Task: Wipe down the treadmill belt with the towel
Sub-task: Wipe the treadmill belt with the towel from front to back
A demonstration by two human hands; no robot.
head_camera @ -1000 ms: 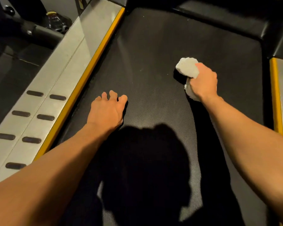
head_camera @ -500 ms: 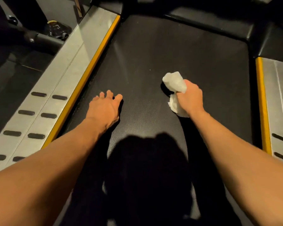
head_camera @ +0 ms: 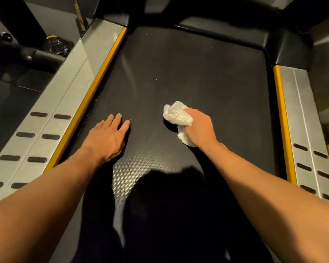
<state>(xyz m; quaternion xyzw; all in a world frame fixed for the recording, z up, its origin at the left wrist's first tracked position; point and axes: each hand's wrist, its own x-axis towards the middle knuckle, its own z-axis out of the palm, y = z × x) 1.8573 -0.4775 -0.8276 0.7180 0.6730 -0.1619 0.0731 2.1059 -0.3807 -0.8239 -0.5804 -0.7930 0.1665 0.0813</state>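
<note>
The black textured treadmill belt point(head_camera: 188, 73) fills the middle of the head view. My right hand point(head_camera: 199, 128) grips a crumpled white towel point(head_camera: 176, 115) and holds it down on the belt a little right of centre. Part of the towel sticks out past my fingers and another bit shows below my palm. My left hand point(head_camera: 107, 136) lies flat on the belt with straight fingers, left of the towel and close to the left yellow edge strip. My own shadow darkens the near part of the belt.
Silver side rails with dark grip slots and yellow inner strips run along the left point(head_camera: 51, 120) and right point(head_camera: 300, 120) of the belt. A black motor cover point(head_camera: 226, 35) closes the far end. A dark bottle point(head_camera: 57, 44) stands on the floor beyond the left rail.
My right hand has dragged the towel toward me and to the left across the belt. My left hand stays flat in about the same spot on the belt.
</note>
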